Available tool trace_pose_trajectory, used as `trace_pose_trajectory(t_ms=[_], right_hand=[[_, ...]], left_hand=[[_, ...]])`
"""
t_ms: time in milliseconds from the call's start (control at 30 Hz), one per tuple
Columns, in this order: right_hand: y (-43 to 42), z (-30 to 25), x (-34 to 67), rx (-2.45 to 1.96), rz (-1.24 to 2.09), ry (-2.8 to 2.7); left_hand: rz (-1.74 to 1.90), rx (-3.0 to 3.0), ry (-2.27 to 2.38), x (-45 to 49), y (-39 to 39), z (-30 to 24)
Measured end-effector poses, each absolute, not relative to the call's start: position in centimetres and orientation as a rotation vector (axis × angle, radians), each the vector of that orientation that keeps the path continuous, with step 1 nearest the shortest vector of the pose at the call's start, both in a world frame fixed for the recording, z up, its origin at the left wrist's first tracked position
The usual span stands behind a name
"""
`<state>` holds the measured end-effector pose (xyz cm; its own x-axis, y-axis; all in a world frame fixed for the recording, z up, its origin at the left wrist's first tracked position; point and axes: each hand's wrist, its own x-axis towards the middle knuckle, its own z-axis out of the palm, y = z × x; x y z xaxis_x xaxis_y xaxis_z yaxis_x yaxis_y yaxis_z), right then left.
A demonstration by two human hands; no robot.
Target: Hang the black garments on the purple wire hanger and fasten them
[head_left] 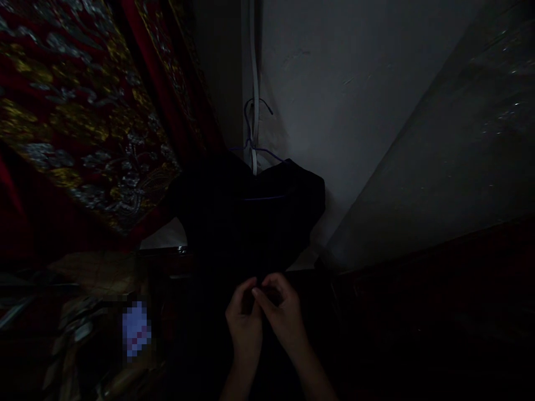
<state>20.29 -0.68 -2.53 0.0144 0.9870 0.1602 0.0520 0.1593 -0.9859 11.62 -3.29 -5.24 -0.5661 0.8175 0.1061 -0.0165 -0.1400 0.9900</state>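
Observation:
A black short-sleeved garment [251, 228] hangs on a thin purple hanger [267, 150] against the wall. Low on its front, my left hand [246, 317] and my right hand [285, 314] meet, fingertips almost touching. Both are closed in a pinch, thumbs and forefingers bent together at the dark cloth. It is too dark to tell whether a button or only fabric lies between the fingertips. The hanger's hook is up by a white cable or pipe that runs down the wall.
At the left hangs a red cloth [83, 111] with gold and silver embroidery. Below it is a cluttered heap [79, 328] with a blurred pale blue patch [136, 329]. A grey wall [343, 83] stands behind, and a shiny, clear sheet-like surface [460, 150] slants at right.

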Motion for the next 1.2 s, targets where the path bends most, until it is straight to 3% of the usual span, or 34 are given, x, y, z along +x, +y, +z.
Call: trace_pose_trajectory(t_ms=[500, 833, 1067, 1200], right_hand=[[1.5, 0.5, 23.3, -1.063, 1.046, -1.745], [6.2, 0.7, 25.1, -0.635, 0.548, -2.093], [16.0, 10.3, 24.6, -0.461, -0.037, -1.926], [18.0, 14.4, 23.5, -0.473, -0.149, -1.801]], left_hand=[[1.874, 1.171, 1.571, 11.3, -3.2, -5.1], [1.829, 1.129, 1.569, 12.2, -3.0, -4.2], [1.704, 1.309, 1.540, 13.9, -3.5, -5.8], [1.539, 1.496, 1.522, 13.0, -3.1, -5.4]])
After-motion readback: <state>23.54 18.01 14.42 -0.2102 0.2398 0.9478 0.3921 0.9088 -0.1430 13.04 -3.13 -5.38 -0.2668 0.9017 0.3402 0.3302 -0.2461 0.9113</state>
